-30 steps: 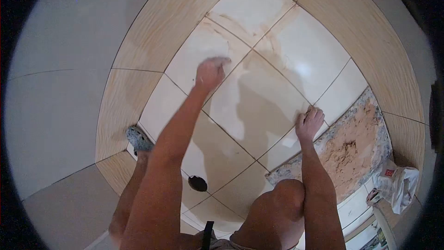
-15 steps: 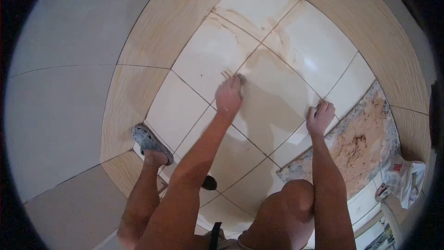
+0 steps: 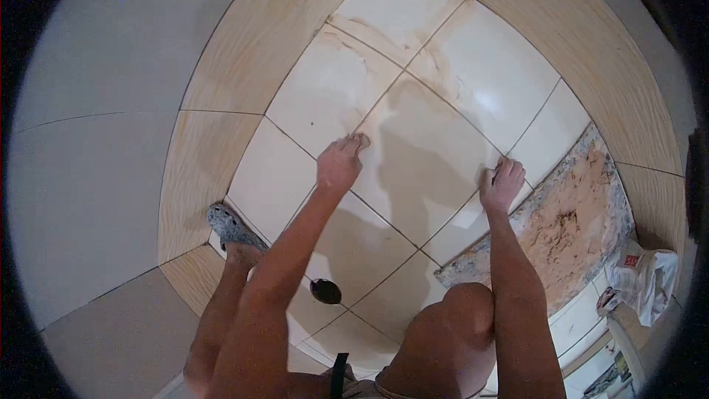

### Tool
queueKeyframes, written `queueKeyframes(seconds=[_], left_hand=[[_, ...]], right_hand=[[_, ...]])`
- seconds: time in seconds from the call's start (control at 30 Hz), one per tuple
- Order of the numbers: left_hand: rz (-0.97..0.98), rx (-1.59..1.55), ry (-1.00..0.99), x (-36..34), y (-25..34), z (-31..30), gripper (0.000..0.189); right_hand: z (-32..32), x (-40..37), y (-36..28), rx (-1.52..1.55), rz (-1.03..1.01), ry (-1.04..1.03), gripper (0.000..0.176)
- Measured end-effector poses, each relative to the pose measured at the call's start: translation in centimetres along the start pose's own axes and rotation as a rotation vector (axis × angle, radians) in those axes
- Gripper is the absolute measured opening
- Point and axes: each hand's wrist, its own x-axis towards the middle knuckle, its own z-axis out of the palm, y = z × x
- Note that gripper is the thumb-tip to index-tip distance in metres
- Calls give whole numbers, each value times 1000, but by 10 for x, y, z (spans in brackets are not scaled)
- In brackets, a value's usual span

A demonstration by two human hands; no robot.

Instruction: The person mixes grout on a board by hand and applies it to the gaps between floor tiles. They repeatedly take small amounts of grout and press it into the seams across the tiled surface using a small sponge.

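My left hand (image 3: 339,164) presses a small greyish-brown pad (image 3: 362,141), like a sponge or folded cloth, against the white tiles (image 3: 295,89), on a joint between two of them. The fingers are bent over it. Farther right, my right hand (image 3: 504,185) rests on the tiles near another joint with its fingers curled. Something dark shows by its thumb, too small to name. Brownish smears (image 3: 436,66) mark the tiles and joints beyond both hands.
A stone slab (image 3: 565,229) with pinkish-brown paste on it lies at the right, beside a white plastic bag (image 3: 642,281). A dark round hole or disc (image 3: 326,291) is near my legs. Wood-look border tiles (image 3: 221,66) frame the floor. One foot wears a grey clog (image 3: 230,226).
My left hand has slid with the pad down and left along the joint. Short brown streaks beside it no longer show. The right hand stays at about the same spot on the tiles.
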Motion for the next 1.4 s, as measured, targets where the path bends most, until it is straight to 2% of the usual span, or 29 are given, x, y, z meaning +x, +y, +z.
queueKeyframes(seconds=[0.03, 0.1, 0.23, 0.33, 0.4, 0.43, 0.53, 0.6, 0.63, 0.7, 0.77, 0.8, 0.83, 0.87, 0.9, 0.97, 1.03, 1.13, 1.23, 1.27, 1.3, 1.33, 1.4], left_hand=[[2, 8, 3, 6, -3, -20, 27], [117, -200, -259, 29, -11, -49, 29], [350, -173, -11, 107, -5, -37, 32], [316, -123, -60, 102, -7, -19, 33], [371, -144, -46, 71, -22, -8, 33], [419, -154, -13, 53, -32, -10, 33], [407, -194, -52, 6, -45, -35, 33], [316, -228, -191, -13, -55, -53, 34], [331, -228, -193, -15, -51, -64, 34], [-62, -280, -427, -11, -32, -73, 29], [28, -270, -515, -8, -5, -61, 30], [86, -228, -571, -11, 15, -46, 32], [265, -250, -731, -33, 31, -22, 31], [448, -257, -875, -59, 44, -3, 30], [548, -376, -1057, -76, 92, -16, 39], [662, -409, -1228, -131, 140, 11, 40], [713, -902, -1047, -207, 153, 105, 41], [837, -656, -872, -172, 251, 67, 47], [876, -535, -485, -110, 343, 30, 57], [699, -760, -283, -102, 354, 32, 49], [716, -768, -23, -96, 364, 100, 49], [717, -773, 105, -77, 375, 114, 45], [702, -669, 49, -55, 390, 127, 45]], right_hand=[[-1, 1, -3, -10, 31, -18, 29], [-3, 1, -5, 13, 33, -7, 28], [1, 0, 0, 36, 14, -10, 28], [3, -1, 1, 49, 10, 28, 27], [1, -3, 0, 45, 20, 10, 27], [1, -1, -1, 53, 16, 2, 28], [1, -1, -1, 25, 28, 3, 29], [0, -2, -4, 33, 36, -1, 30], [-1, 0, -2, 32, 36, -7, 31], [7, -1, 8, 22, 66, -178, 37], [-4, 2, 3, 174, 10, -64, 31], [21, -8, 14, 96, -71, 128, 34], [25, -12, 15, 43, -14, 133, 36], [15, -8, 11, 141, 44, 26, 38], [11, -5, 7, 102, 74, -3, 40], [7, -4, 5, 150, 107, -48, 44], [3, -7, 2, 138, 154, -39, 45], [-5, -4, -2, 124, 195, -187, 50], [-10, -3, 0, 212, 194, -186, 48], [-13, -5, 0, 213, 198, -197, 48], [-13, -4, -1, 183, 196, -198, 47], [-11, -3, -3, 155, 189, -197, 46], [-6, -6, -3, 157, 170, -142, 44]])
